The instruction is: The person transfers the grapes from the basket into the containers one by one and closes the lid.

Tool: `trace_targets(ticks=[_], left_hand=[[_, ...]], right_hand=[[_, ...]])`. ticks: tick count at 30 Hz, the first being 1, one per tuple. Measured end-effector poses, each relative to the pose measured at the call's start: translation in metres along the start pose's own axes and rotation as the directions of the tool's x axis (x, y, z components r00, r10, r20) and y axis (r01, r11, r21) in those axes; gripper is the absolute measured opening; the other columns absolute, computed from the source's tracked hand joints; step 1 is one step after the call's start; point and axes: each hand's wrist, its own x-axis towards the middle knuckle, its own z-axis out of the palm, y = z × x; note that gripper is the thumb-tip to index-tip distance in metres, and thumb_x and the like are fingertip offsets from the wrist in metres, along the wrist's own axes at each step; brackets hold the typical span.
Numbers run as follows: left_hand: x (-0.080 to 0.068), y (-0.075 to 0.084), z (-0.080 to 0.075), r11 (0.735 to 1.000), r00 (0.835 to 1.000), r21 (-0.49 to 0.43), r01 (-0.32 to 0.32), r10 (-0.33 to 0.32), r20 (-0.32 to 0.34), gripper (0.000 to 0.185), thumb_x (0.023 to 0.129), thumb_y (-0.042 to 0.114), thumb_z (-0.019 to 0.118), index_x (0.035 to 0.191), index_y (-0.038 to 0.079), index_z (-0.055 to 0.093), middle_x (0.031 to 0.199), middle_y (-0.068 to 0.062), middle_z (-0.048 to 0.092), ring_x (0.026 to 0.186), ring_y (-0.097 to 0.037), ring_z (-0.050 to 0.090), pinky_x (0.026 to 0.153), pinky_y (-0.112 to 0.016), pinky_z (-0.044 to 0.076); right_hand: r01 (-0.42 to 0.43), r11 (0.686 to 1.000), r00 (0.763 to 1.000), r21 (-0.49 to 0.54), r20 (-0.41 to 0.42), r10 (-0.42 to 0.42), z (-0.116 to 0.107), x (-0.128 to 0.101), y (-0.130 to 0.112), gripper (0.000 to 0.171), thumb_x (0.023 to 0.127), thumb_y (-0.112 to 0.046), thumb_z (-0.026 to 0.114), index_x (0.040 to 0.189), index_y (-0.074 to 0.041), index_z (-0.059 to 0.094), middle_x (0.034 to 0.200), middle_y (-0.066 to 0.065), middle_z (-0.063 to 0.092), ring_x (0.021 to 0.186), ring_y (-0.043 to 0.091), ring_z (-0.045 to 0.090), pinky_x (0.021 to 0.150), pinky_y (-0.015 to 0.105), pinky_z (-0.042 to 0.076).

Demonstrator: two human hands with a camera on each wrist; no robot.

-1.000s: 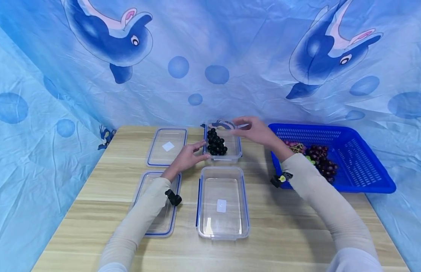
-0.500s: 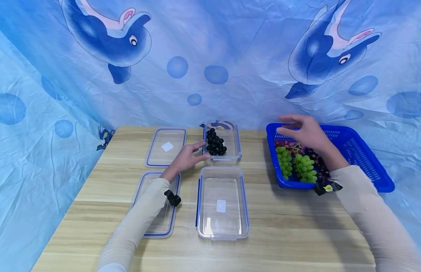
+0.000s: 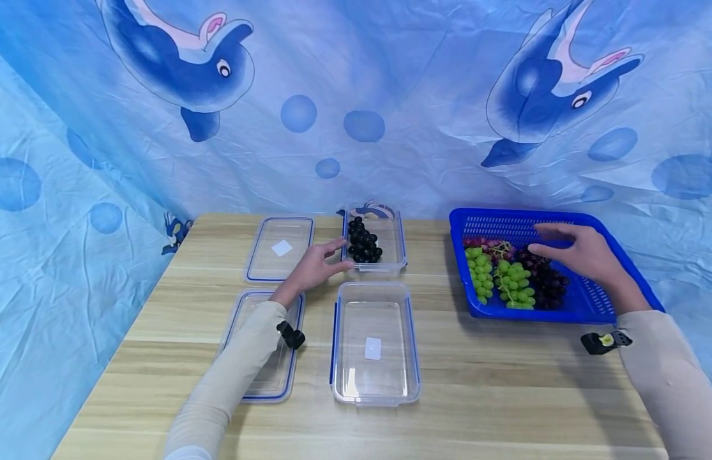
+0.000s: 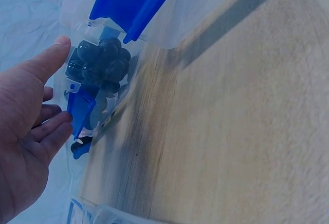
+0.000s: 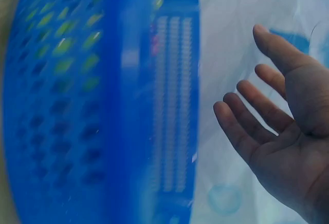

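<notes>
The right hand (image 3: 585,255) hovers with straight, spread fingers (image 5: 247,126) over the blue basket (image 3: 620,287), holding nothing. The dark purple grapes (image 3: 548,278) lie just under the fingertips, and the green grapes (image 3: 507,281) lie beyond them, toward the basket's near left corner. A careless grab could tear loose berries from the stems or drag a neighbouring bunch along. The left hand (image 3: 315,265), fingers straight, rests against the clear container (image 3: 390,252) of black grapes (image 3: 364,243). A push from those fingertips could slide this light box across the table (image 3: 505,370).
</notes>
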Motion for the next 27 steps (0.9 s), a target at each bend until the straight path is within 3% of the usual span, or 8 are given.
trace_targets(ticks=[5,10,13,16,18,20,24,27], left_hand=[[-0.001,0.001,0.000,1.000,1.000,0.002,0.002,-0.002,-0.003,0.074,0.093,0.043,0.075,0.151,0.005,0.048,0.161,-0.013,0.040,0.140,-0.036,0.048,0.112,-0.044,0.048],[-0.002,0.001,0.000,1.000,1.000,0.010,0.003,-0.003,-0.005,0.073,0.094,0.042,0.074,0.151,0.004,0.048,0.161,-0.013,0.040,0.140,-0.036,0.049,0.112,-0.044,0.048],[-0.002,0.000,0.000,1.000,1.000,0.014,0.004,-0.004,0.000,0.073,0.094,0.041,0.074,0.152,0.005,0.047,0.161,-0.012,0.040,0.140,-0.035,0.048,0.112,-0.044,0.048],[-0.002,0.000,0.001,1.000,1.000,0.013,0.004,-0.004,0.003,0.073,0.094,0.040,0.074,0.152,0.005,0.047,0.162,-0.011,0.039,0.141,-0.035,0.048,0.113,-0.045,0.047],[-0.001,0.000,0.001,1.000,1.000,0.010,0.002,-0.002,0.005,0.073,0.094,0.040,0.074,0.152,0.005,0.047,0.162,-0.011,0.039,0.141,-0.035,0.048,0.113,-0.045,0.047],[-0.001,0.000,0.001,1.000,1.000,0.009,0.000,0.000,0.005,0.073,0.094,0.041,0.074,0.152,0.005,0.047,0.162,-0.011,0.039,0.140,-0.035,0.048,0.112,-0.045,0.048],[-0.001,0.000,0.001,1.000,1.000,0.008,0.003,-0.003,0.006,0.074,0.094,0.041,0.074,0.152,0.005,0.046,0.162,-0.010,0.039,0.140,-0.036,0.048,0.111,-0.045,0.048],[-0.001,0.001,0.000,1.000,1.000,0.001,0.009,-0.009,0.005,0.074,0.094,0.041,0.074,0.152,0.006,0.046,0.162,-0.010,0.038,0.140,-0.037,0.048,0.111,-0.046,0.048]], right_hand=[[-0.015,0.999,0.999,-0.031,0.050,0.017,0.002,-0.008,0.029,0.063,0.095,-0.039,0.074,0.143,-0.002,0.058,0.132,0.031,0.063,0.119,0.050,0.057,0.087,0.064,0.050],[-0.046,0.996,0.994,-0.074,0.097,0.053,0.007,-0.013,0.051,0.067,0.095,-0.042,0.073,0.143,0.001,0.056,0.135,0.035,0.058,0.115,0.052,0.059,0.078,0.056,0.052],[-0.077,0.993,0.987,-0.087,0.135,0.089,0.009,-0.014,0.060,0.070,0.095,-0.046,0.072,0.144,0.001,0.055,0.137,0.035,0.056,0.086,0.037,0.065,0.065,0.041,0.050],[-0.103,0.991,0.977,-0.085,0.177,0.117,0.012,-0.015,0.069,0.073,0.096,-0.049,0.070,0.144,0.003,0.053,0.140,0.037,0.052,0.055,0.017,0.047,0.051,0.032,0.037],[-0.122,0.989,0.971,-0.083,0.198,0.137,0.014,-0.016,0.075,0.074,0.095,-0.050,0.069,0.144,0.003,0.053,0.144,0.039,0.047,0.049,0.012,0.031,0.048,0.031,0.032],[-0.129,0.988,0.966,-0.089,0.212,0.146,0.015,-0.016,0.079,0.076,0.095,-0.051,0.069,0.144,0.004,0.052,0.145,0.042,0.043,0.050,0.011,0.030,0.050,0.031,0.031],[-0.152,0.983,0.952,-0.107,0.250,0.175,0.017,-0.015,0.085,0.078,0.095,-0.053,0.069,0.144,0.006,0.052,0.092,0.023,0.059,0.051,0.010,0.026,0.052,0.031,0.032],[-0.151,0.981,0.939,-0.118,0.294,0.180,0.018,-0.013,0.088,0.080,0.095,-0.053,0.068,0.144,0.008,0.050,0.064,-0.001,0.033,0.050,0.009,0.021,0.054,0.031,0.035]])
